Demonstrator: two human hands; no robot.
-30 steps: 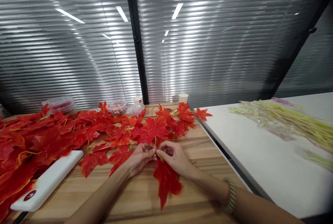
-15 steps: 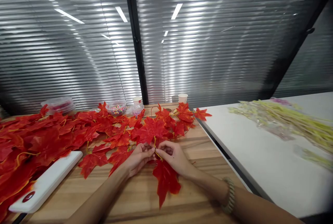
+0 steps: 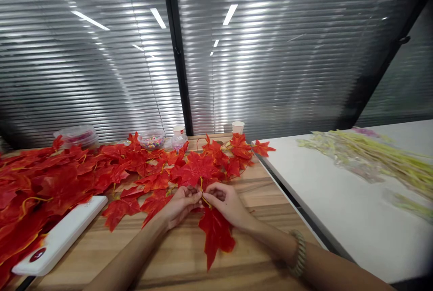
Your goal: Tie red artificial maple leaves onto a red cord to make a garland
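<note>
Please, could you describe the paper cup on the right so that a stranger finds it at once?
Find the wooden table, then its far edge below the blinds. The paper cup stands there behind red leaves, showing no red mark, unlike the cup to its left.

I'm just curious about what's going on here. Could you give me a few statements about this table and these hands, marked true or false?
1. The left hand and right hand meet at a thin yellow stem. True.
2. The bracelet is on the left arm. False: the bracelet is on the right arm.
3. Red leaves lie on the wooden table. True.
4. The yellow stalks are heaped under the hands. False: the yellow stalks lie on the white table.
</note>
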